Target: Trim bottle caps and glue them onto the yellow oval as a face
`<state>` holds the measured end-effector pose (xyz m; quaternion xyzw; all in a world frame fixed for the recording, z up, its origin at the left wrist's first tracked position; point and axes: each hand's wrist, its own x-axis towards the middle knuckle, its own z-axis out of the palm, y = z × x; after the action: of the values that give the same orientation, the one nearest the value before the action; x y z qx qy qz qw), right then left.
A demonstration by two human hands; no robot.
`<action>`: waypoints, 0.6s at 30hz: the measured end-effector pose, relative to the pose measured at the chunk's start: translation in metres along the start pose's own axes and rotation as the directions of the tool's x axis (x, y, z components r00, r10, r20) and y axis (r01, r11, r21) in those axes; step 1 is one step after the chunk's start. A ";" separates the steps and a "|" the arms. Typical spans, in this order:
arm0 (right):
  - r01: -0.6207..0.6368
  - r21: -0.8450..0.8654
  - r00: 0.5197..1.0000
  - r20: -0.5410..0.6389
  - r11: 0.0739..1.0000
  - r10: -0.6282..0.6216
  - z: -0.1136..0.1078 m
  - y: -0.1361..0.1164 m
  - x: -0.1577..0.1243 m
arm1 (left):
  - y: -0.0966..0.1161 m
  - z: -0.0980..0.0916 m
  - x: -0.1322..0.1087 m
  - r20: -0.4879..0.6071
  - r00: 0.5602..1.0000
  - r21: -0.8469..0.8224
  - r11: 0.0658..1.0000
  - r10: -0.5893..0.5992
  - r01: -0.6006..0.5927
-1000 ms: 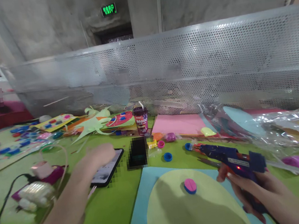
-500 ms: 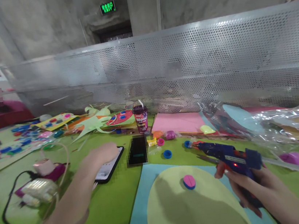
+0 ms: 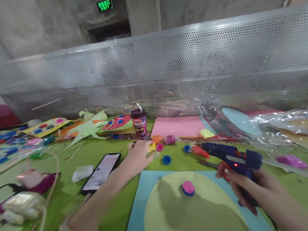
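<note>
My right hand (image 3: 254, 185) is wrapped round the handle of a dark blue glue gun (image 3: 233, 154), its nozzle facing left and a red light lit on its side. My left hand (image 3: 140, 154) reaches across the table beside a yellow piece (image 3: 152, 147) and a pink cap (image 3: 160, 147); its fingertips are hidden and blurred. Below lies a blue sheet (image 3: 134, 216) bearing a pale yellow-green paper round (image 3: 195, 216). On the round sits a blue cap with a pink filling (image 3: 188, 188). Another blue cap (image 3: 166, 160) lies just beyond the sheet.
A phone (image 3: 101, 172) with a lit screen lies left of the sheet, near a charger and cables (image 3: 24, 204). A purple drink cup (image 3: 139, 124) stands at the back. Scissors (image 3: 207, 163), pink paper (image 3: 176, 127) and clear plastic bags (image 3: 280, 125) are to the right.
My left hand has left the phone and moved right toward the small pieces. A dark rectangular thing there no longer shows. My right hand keeps the glue gun; the view has shifted slightly.
</note>
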<state>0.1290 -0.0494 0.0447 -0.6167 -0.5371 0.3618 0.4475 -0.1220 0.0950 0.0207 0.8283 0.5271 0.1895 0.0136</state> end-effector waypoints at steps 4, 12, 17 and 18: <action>0.019 -0.016 1.000 -0.019 1.000 -0.019 0.002 -0.001 -0.001 | 0.018 0.030 0.001 0.025 0.991 -0.139 0.982 0.133 -0.128; 0.028 -0.044 1.000 0.008 0.999 -0.028 0.003 0.000 -0.003 | 0.030 0.037 -0.001 0.013 0.996 -0.455 0.887 0.093 -0.077; 0.030 -0.016 0.999 -0.044 0.999 -0.031 0.006 0.003 -0.006 | 0.055 0.027 -0.025 0.081 0.990 -0.776 0.631 0.113 -0.008; 0.031 -0.007 0.999 -0.045 0.999 -0.031 0.006 0.003 -0.007 | 0.059 0.025 -0.030 0.105 0.987 -0.823 0.568 0.118 0.020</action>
<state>0.1231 -0.0554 0.0389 -0.6178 -0.5377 0.3391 0.4629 -0.0738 0.0471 0.0019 0.7533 0.3532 0.3505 0.4300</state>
